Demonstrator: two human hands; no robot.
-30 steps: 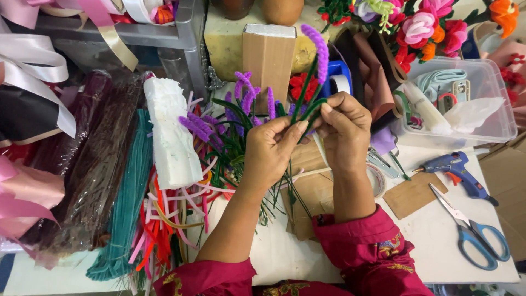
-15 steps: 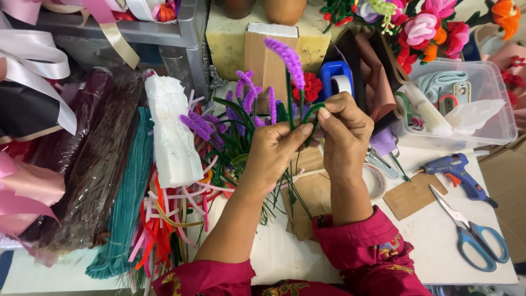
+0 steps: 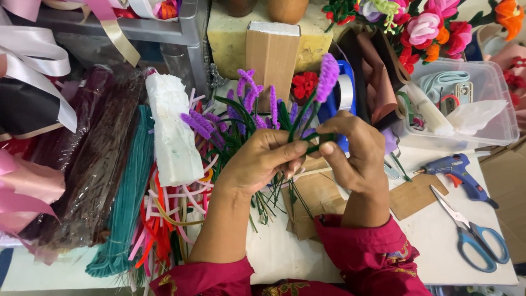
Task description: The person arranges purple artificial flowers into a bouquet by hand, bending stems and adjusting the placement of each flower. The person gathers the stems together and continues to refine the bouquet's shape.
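Observation:
My left hand point(image 3: 262, 163) pinches the green stem of a purple pipe-cleaner flower point(image 3: 327, 77) that stands upright above the table. My right hand point(image 3: 355, 154) grips a green pipe-cleaner strand point(image 3: 320, 137) bent around that stem, fingertips touching the left hand's. Behind and below my hands lies a bunch of finished purple flowers with green stems point(image 3: 246, 109). Both sleeves are magenta.
Bundles of pipe cleaners, teal point(image 3: 126, 203) and dark brown point(image 3: 90, 159), lie at left beside a white foam block point(image 3: 172, 134). A blue glue gun point(image 3: 457, 170) and blue scissors point(image 3: 474, 235) lie right. A clear plastic bin point(image 3: 493, 93), cardboard box point(image 3: 272, 55) and coloured flowers point(image 3: 427, 27) stand behind.
The purple flower has swung from leaning right to standing upright. My right hand has turned the green strand further around its stem; both hands stay in the same spot.

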